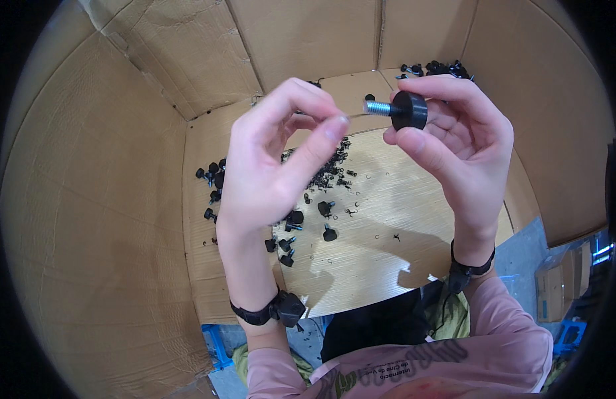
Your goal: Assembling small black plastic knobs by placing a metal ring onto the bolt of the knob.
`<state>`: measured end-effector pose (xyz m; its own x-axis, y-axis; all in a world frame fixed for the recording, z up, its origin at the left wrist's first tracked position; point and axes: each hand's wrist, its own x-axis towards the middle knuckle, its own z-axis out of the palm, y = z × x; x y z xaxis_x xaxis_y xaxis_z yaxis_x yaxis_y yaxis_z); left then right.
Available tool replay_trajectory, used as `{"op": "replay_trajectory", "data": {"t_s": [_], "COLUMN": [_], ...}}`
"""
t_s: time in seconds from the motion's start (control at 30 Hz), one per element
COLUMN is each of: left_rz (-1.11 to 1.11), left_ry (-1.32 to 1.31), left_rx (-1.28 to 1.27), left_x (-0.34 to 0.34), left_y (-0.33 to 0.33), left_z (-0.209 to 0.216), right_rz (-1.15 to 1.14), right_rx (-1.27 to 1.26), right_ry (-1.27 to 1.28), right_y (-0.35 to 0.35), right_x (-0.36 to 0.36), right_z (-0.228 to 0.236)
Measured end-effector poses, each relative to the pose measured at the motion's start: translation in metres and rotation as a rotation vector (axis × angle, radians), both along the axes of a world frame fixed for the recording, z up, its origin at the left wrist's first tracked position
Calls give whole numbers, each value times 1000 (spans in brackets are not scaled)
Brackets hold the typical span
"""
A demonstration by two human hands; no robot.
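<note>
My right hand (464,126) is closed on a black round knob (410,111) with a silver threaded stud, gripping the knob's rim between thumb and fingers. The stud (378,108) points left, toward my other hand. My left hand (281,149) is raised opposite it, thumb and forefinger pressed together just short of the stud's tip. Whatever may be in that pinch is too small to make out. Below both hands, a heap of small black parts (331,166) lies on the wooden board (401,199). More knobs with studs (328,233) are scattered near my left forearm.
Tall cardboard walls (308,33) enclose the board at the back and sides. A pile of black knobs (447,68) sits at the back right, with others (211,176) along the left. Small rings and clips (351,213) dot the board. A cardboard box (564,286) stands at right.
</note>
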<state>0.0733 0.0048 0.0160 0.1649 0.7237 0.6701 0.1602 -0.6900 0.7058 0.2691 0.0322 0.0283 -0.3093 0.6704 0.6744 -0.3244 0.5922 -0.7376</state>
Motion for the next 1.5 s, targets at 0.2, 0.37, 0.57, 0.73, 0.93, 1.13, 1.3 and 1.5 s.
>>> {"op": "replay_trajectory", "data": {"t_s": [0.2,0.37,0.57,0.73,0.93,1.13,1.3,1.5], "left_rz": [-287,-320,-237,-156,-128,-147,-170,-93], "left_ry": [-643,-640,-694,-755,-849,-936,-1057,-1118], "left_rx": [-230,-155,-86,-60,17,119,186,261], "left_x": [11,1,0,-18,-45,-71,-97,-130], "left_y": [12,9,6,1,-10,-19,-28,-38], "left_z": [-2,-3,-2,-1,4,5,4,-4], "right_rz": [48,-74,-144,-60,-103,-92,-142,-179], "right_rx": [89,52,70,129,165,161,95,72], "right_ry": [-132,-135,-54,-127,-127,-183,-179,-223], "right_y": [4,6,2,5,4,6,19,35], "right_x": [-3,-3,-2,5,7,17,27,34], "right_z": [-3,-1,1,0,1,7,8,8]}}
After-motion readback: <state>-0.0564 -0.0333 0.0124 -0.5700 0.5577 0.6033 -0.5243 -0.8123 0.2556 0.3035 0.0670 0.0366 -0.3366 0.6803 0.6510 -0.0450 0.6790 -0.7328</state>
